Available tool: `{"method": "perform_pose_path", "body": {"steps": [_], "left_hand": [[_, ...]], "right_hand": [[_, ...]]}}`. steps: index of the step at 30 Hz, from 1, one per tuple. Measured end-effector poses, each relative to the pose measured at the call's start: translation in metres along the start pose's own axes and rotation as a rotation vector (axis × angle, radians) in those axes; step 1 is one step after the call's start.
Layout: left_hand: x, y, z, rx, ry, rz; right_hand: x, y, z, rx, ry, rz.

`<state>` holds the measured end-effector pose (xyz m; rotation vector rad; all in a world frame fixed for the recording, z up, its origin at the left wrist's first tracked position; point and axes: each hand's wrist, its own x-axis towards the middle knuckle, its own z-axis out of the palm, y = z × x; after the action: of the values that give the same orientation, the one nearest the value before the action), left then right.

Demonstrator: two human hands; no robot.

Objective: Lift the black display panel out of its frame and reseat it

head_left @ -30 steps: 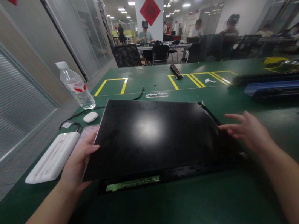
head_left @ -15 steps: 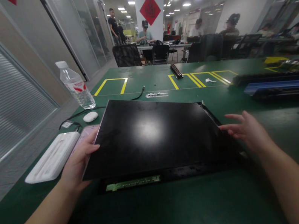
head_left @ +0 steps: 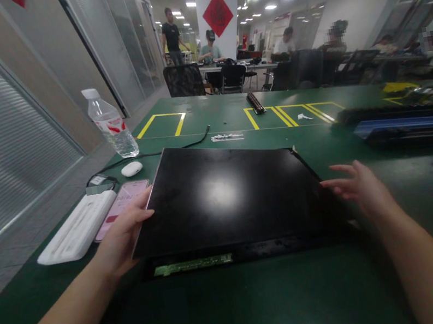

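Observation:
A flat black LCD panel (head_left: 244, 207) spans the middle of the view, tilted with its left side raised and a bright reflection on its face. My left hand (head_left: 123, 235) grips its left edge, thumb on top and fingers beneath. Fingers apart, my right hand (head_left: 364, 187) is at the right edge, its fingertips at or very near the rim. Below the panel lies a black frame (head_left: 288, 244), mostly hidden, which shows along the front and at the far right corner. A green circuit strip (head_left: 192, 265) is visible in the frame's front part.
Left of the panel lie a pink-screened phone (head_left: 130, 190), a white oblong device (head_left: 76, 229), a white earbud case (head_left: 132, 169) and a water bottle (head_left: 113, 124). A black cable (head_left: 196, 142) runs behind. Blue and black parts (head_left: 410, 127) occupy the right of the green table (head_left: 245, 312).
The panel has shifted slightly right and its left side has come down a little, my left hand moving with it. More of the phone shows. A person in the background has walked right.

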<state>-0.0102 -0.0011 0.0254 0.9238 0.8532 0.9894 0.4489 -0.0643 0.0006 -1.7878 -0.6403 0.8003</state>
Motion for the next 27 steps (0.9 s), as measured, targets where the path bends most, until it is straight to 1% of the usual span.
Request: {"method": "perform_pose_path", "body": {"steps": [5,13,20,24,27], "left_hand": [[0.001,-0.001,0.000,-0.011,-0.004,-0.027],[0.002,-0.004,-0.002,0.006,0.011,-0.036],[0.004,-0.004,-0.001,0.001,-0.044,-0.042],[0.005,-0.006,-0.004,0.003,-0.019,-0.067],[0.007,-0.011,-0.008,-0.010,0.010,-0.074]], "right_hand": [[0.001,-0.001,-0.001,0.007,0.012,0.002],[0.007,0.007,-0.003,-0.034,0.001,-0.031],[0.003,0.006,0.001,-0.053,0.044,-0.065],[0.003,0.006,0.002,-0.103,0.059,-0.052],[0.006,0.013,0.000,-0.186,0.053,-0.116]]}}
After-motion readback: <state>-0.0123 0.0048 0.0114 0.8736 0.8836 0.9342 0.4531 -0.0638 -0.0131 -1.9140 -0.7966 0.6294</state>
